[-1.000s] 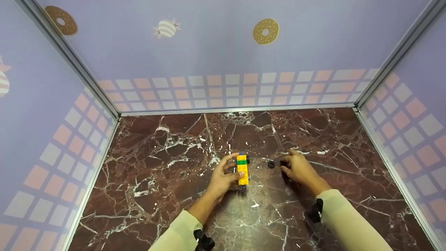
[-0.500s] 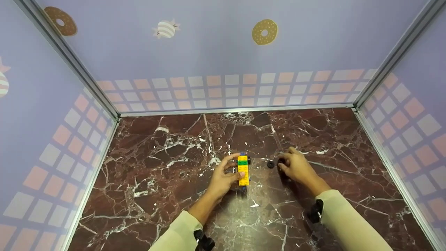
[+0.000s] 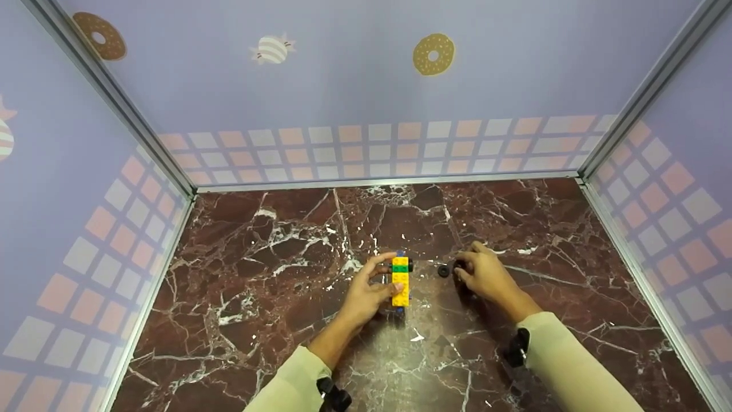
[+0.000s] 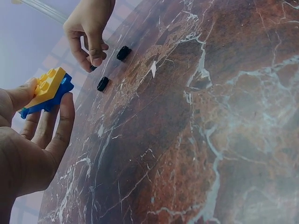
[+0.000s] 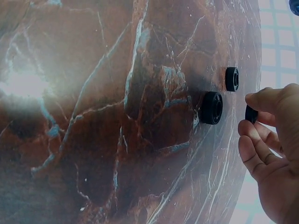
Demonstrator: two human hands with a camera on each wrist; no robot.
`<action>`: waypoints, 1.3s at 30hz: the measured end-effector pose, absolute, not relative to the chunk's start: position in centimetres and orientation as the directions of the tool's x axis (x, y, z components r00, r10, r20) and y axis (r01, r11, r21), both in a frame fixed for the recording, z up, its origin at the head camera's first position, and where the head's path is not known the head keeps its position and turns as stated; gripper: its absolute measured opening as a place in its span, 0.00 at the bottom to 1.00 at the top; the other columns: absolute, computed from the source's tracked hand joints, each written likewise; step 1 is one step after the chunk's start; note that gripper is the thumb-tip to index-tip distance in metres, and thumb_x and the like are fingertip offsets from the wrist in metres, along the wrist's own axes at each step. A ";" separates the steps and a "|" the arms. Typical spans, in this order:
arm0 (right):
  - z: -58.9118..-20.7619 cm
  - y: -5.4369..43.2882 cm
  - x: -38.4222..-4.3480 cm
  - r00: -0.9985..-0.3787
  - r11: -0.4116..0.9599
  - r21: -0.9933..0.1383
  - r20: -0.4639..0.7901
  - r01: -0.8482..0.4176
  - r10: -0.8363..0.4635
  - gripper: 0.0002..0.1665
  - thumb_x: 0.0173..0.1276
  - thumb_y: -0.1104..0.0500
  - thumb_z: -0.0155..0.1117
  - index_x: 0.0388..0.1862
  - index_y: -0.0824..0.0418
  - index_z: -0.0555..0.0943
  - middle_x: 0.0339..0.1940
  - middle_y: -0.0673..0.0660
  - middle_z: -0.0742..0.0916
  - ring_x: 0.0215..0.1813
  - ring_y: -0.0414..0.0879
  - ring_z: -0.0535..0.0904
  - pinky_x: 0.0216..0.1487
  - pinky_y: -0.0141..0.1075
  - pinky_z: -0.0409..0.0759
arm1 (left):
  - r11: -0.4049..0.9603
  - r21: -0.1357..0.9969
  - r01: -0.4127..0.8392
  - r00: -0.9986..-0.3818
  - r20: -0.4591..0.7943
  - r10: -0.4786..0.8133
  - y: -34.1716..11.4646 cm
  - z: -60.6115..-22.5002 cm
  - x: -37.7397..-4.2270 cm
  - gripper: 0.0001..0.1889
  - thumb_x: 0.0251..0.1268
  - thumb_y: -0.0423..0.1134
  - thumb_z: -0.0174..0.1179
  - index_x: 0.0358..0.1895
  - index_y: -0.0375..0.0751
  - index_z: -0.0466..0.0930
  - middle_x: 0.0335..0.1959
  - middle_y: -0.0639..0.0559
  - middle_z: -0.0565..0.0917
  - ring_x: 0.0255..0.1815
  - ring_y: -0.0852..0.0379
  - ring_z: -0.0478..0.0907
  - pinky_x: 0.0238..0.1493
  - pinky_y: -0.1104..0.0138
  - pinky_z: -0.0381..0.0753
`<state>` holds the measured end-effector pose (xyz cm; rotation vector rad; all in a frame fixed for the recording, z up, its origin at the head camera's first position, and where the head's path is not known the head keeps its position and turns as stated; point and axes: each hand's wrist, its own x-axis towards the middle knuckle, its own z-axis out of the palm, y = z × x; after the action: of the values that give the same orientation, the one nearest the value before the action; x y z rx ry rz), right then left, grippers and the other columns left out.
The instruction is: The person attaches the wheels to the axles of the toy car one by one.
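Note:
My left hand (image 3: 366, 292) grips a toy brick car (image 3: 401, 292), thumb on its top and fingers along its left side. It has yellow bricks with a green strip on a blue base; in the left wrist view the yellow brick (image 4: 52, 84) is tilted above the tabletop. One black wheel (image 3: 410, 265) sits on its far right side. To the right, my right hand (image 3: 486, 274) pinches a small black wheel (image 5: 251, 114) between thumb and fingers. Beside those fingers, two loose black wheels stand on the tabletop, the nearer wheel (image 5: 212, 108) and the farther wheel (image 5: 232, 79).
The dark red marbled tabletop (image 3: 274, 320) has white veins. Lilac panels with printed squares enclose it at the back (image 3: 343, 86), the left (image 3: 68, 229) and the right (image 3: 675, 189). A small white fleck (image 3: 417, 338) lies in front of the car.
My right hand has shifted slightly left, its fingertips closer to the loose wheel. The brick car in my left hand has moved a little right and nearer.

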<state>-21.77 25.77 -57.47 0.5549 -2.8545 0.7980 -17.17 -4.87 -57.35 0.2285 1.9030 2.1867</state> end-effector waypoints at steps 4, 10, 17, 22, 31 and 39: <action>-57.5 25.7 -21.8 -0.924 0.793 -0.475 0.218 -0.381 -0.314 0.17 0.66 0.67 0.79 0.53 0.73 0.90 0.37 0.59 0.79 0.37 0.51 0.76 0.41 0.48 0.82 | -0.156 0.983 -0.099 -0.954 -0.050 0.296 -5.0 -57.3 -17.2 0.36 0.73 0.28 0.71 0.81 0.48 0.71 0.65 0.34 0.77 0.40 0.52 0.91 0.35 0.57 0.98; -57.5 25.7 -21.8 -0.919 0.794 -0.463 0.228 -0.393 -0.322 0.17 0.66 0.66 0.79 0.52 0.72 0.90 0.38 0.60 0.80 0.38 0.51 0.77 0.41 0.48 0.83 | -0.213 0.967 -0.137 -0.953 -0.070 0.296 -5.1 -57.3 -17.2 0.37 0.75 0.27 0.69 0.83 0.46 0.67 0.66 0.32 0.74 0.39 0.52 0.90 0.30 0.62 0.97; -57.4 25.5 -21.9 -0.920 0.794 -0.466 0.231 -0.391 -0.317 0.16 0.65 0.67 0.80 0.52 0.71 0.91 0.38 0.60 0.81 0.37 0.50 0.76 0.39 0.45 0.82 | -0.258 0.950 -0.176 -0.951 -0.096 0.294 -5.2 -57.7 -17.4 0.38 0.76 0.28 0.69 0.84 0.45 0.64 0.65 0.37 0.77 0.38 0.51 0.90 0.31 0.62 0.97; -57.2 25.2 -21.8 -0.913 0.780 -0.477 0.252 -0.405 -0.320 0.16 0.65 0.68 0.80 0.52 0.71 0.91 0.38 0.60 0.82 0.36 0.49 0.77 0.39 0.45 0.82 | -0.285 0.938 -0.198 -0.951 -0.115 0.286 -5.2 -57.9 -17.6 0.39 0.77 0.28 0.68 0.85 0.43 0.62 0.64 0.39 0.79 0.39 0.50 0.89 0.30 0.64 0.96; -56.9 24.4 -21.7 -0.906 0.763 -0.490 0.262 -0.422 -0.333 0.15 0.66 0.67 0.80 0.52 0.70 0.91 0.40 0.61 0.83 0.36 0.49 0.78 0.40 0.46 0.85 | -0.302 0.925 -0.232 -0.947 -0.145 0.285 -5.3 -57.7 -17.7 0.38 0.78 0.29 0.67 0.86 0.48 0.63 0.63 0.42 0.79 0.40 0.50 0.90 0.32 0.63 0.97; -55.9 23.2 -21.3 -0.885 0.695 -0.547 0.281 -0.466 -0.372 0.15 0.67 0.68 0.80 0.52 0.70 0.91 0.41 0.62 0.83 0.36 0.50 0.81 0.37 0.34 0.84 | -0.303 0.920 -0.247 -0.947 -0.163 0.278 -5.5 -57.8 -17.9 0.37 0.79 0.30 0.67 0.85 0.52 0.66 0.62 0.43 0.82 0.44 0.48 0.89 0.34 0.62 0.97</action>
<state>-21.32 23.16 -55.95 0.6846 -2.7542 0.9504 -17.93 -5.49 -57.84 0.0385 1.6191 2.3024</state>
